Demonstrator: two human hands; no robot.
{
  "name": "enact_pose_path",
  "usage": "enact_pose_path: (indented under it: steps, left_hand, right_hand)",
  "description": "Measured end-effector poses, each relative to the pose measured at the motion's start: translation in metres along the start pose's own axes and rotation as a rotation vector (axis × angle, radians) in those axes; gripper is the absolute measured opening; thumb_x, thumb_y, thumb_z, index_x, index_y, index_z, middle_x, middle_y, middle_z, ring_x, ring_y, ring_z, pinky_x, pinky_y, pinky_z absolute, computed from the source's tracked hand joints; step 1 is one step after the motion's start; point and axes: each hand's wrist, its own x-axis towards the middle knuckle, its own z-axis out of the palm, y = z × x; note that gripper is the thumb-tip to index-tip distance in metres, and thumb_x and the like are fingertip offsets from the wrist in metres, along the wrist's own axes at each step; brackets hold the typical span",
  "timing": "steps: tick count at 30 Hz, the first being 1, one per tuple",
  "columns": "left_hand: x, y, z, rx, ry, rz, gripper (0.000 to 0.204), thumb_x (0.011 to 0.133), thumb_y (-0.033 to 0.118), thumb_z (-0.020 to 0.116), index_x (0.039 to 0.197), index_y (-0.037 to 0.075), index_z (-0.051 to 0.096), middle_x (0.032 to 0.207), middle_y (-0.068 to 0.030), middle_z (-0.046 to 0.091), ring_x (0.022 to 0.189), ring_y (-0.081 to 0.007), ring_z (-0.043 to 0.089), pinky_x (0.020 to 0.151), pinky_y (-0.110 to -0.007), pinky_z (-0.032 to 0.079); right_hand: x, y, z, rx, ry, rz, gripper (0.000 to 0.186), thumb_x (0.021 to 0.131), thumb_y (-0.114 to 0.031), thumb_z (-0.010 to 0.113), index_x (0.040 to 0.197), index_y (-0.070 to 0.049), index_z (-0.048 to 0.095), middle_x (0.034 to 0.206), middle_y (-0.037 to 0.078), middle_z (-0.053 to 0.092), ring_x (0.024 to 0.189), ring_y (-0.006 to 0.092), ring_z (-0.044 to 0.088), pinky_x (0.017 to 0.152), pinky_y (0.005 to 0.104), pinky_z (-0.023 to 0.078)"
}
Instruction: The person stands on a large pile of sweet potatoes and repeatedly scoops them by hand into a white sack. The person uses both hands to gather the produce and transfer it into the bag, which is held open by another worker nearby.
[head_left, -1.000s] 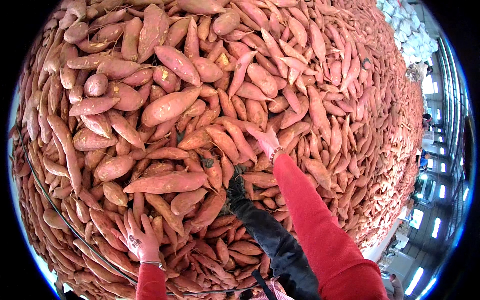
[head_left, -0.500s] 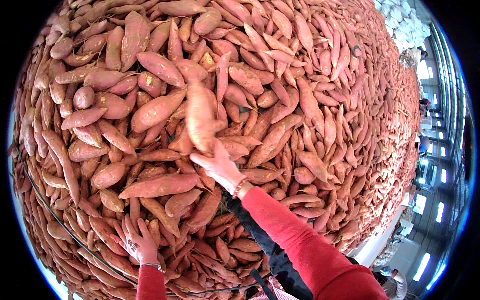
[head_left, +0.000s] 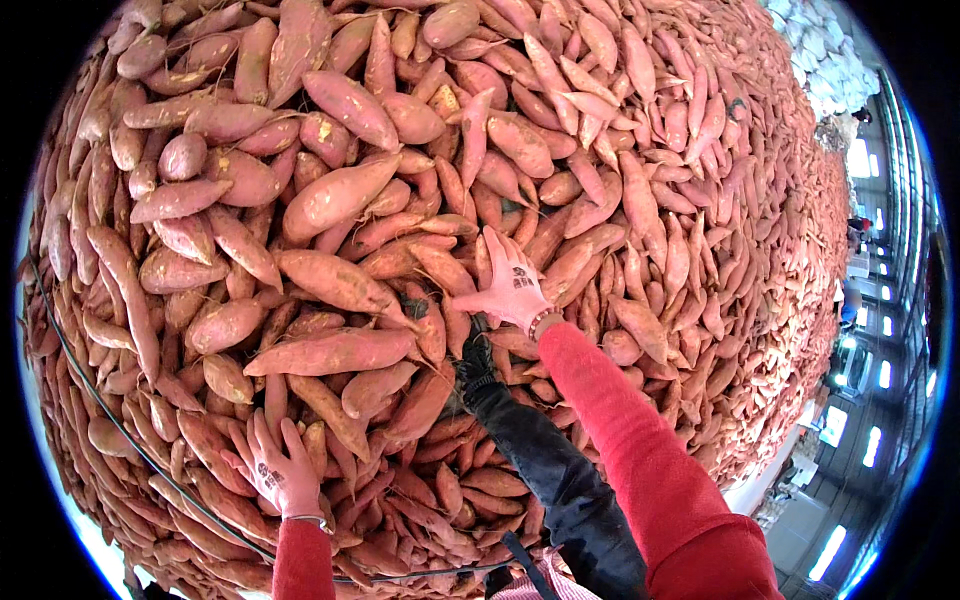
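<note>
A deep heap of reddish sweet potatoes (head_left: 335,195) surrounds both hands. My left hand (head_left: 280,470), in a pink glove with a dark mark on its back, lies on the heap at the lower left, fingers spread and holding nothing. Just above it is a long, plump sweet potato (head_left: 332,352). My right hand (head_left: 508,285), gloved alike, is stretched out with spread fingers over sweet potatoes near the middle and grips none. Another large sweet potato (head_left: 335,280) rests on the heap to its left. What lies under the palms is hidden.
My black-clad leg (head_left: 555,470) and dark shoe (head_left: 475,362) reach into the heap below my right hand. A thin dark cable (head_left: 130,430) curves along the left side. White sacks (head_left: 822,55) are piled at the far upper right, beside a hall with lit windows.
My right hand has let go of the blurred sweet potato it held and moved up and right, fingers spreading. The left hand stays on the heap. The view has shifted slightly.
</note>
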Motion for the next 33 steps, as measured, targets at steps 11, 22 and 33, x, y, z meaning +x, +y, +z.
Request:
enact_pose_path:
  steps: [11,22,33]
  left_hand:
    - [0.001,0.002,-0.007,0.016,-0.034,0.031,0.054,0.098,0.038,0.05,0.133,-0.002,0.055,0.139,-0.0172,0.054,0.144,-0.039,0.032,0.121,-0.055,0.011]
    - [0.001,0.001,-0.002,0.007,-0.012,0.014,0.054,0.099,0.039,0.05,0.134,-0.001,0.055,0.139,-0.0158,0.055,0.144,-0.0364,0.032,0.122,-0.054,0.011]
    - [0.002,0.003,-0.004,-0.001,0.022,0.026,0.05,0.097,0.036,0.053,0.131,-0.001,0.058,0.136,-0.0157,0.058,0.143,-0.0372,0.034,0.121,-0.055,0.011]
  right_hand:
    - [0.015,0.006,0.005,-0.259,-0.467,0.236,0.111,0.059,-0.065,0.08,0.146,-0.009,0.04,0.138,0.019,0.05,0.124,0.0365,0.054,0.1,0.0471,0.047]
    - [0.012,0.018,0.001,0.38,-0.757,0.384,0.106,0.055,-0.035,0.091,0.141,0.006,0.044,0.123,0.024,0.063,0.112,0.0316,0.063,0.095,0.0378,0.05]
    - [-0.12,0.097,-0.064,-0.642,-0.779,-0.067,0.076,0.068,-0.058,0.073,0.128,-0.013,0.059,0.118,0.013,0.062,0.103,0.029,0.063,0.087,0.0429,0.051]
